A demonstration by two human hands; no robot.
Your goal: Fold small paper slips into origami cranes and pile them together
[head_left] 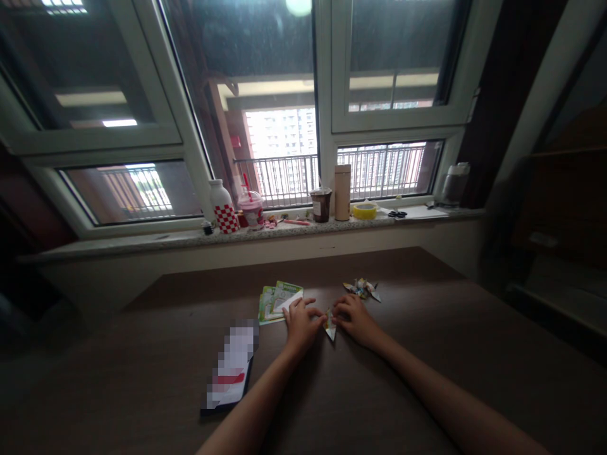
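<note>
Between my two hands, low over the brown table (408, 385), is a small piece of folded paper (331, 330) with a white pointed end toward me. My left hand (303, 322) pinches its left side, and my right hand (353, 319) has its fingertips closed on the right side. Just left of my left hand lie several green-and-white printed cards or sheets (268, 304), partly covered by a white paper flap. Beyond my right hand sits a small cluster of folded paper pieces (363, 288) with pointed tips.
A phone (232, 366) with a blurred screen lies left of my left forearm. Along the windowsill (284, 232) stand a checkered bottle (225, 215), a pink drink cup (252, 213), a brown cup (321, 205), a tan flask (342, 193), yellow tape (364, 212) and scissors (397, 214).
</note>
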